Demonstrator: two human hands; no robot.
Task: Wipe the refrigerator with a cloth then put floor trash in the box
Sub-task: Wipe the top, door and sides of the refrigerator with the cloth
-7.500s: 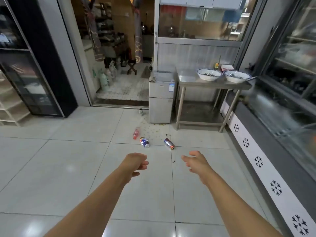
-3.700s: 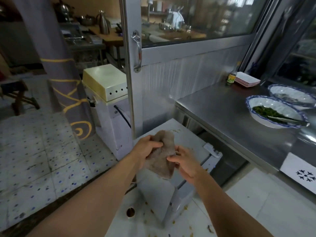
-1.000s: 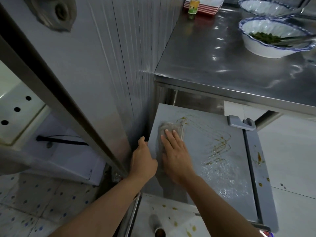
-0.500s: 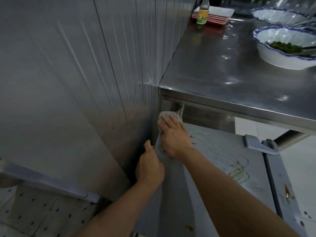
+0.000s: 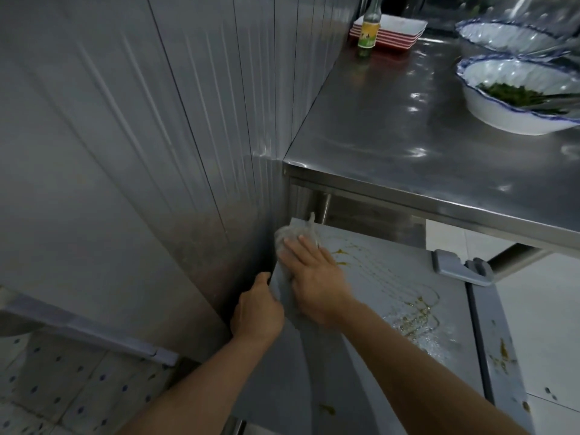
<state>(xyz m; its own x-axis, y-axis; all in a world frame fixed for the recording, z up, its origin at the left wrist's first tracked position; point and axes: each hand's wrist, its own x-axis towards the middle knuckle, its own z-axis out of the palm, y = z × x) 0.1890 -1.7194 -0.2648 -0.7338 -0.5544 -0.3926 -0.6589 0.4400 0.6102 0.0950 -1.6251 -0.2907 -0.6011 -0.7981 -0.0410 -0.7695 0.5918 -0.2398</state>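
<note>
My right hand (image 5: 314, 274), fingers flat, presses the cloth (image 5: 293, 237) at the refrigerator top's (image 5: 392, 365) back-left corner, slightly nearer than half a second ago; left hand (image 5: 257, 312) grips its left edge; yellow smears (image 5: 414, 309) remain to the right.

- Most of the cloth (image 5: 295, 235) lies hidden under the flat right hand (image 5: 314, 277); only a crumpled end shows past the fingertips.
- The left hand (image 5: 257, 312) grips the fridge top's (image 5: 392, 309) near-left edge; its fingers curl over the edge and disappear.
- Beyond the grip, the bowl of greens (image 5: 514, 89) is cut by the right border.
- The far bowl (image 5: 505, 32) is cropped and blurred.
- The bottle's (image 5: 367, 29) label is unreadable and its top is cut off.
</note>
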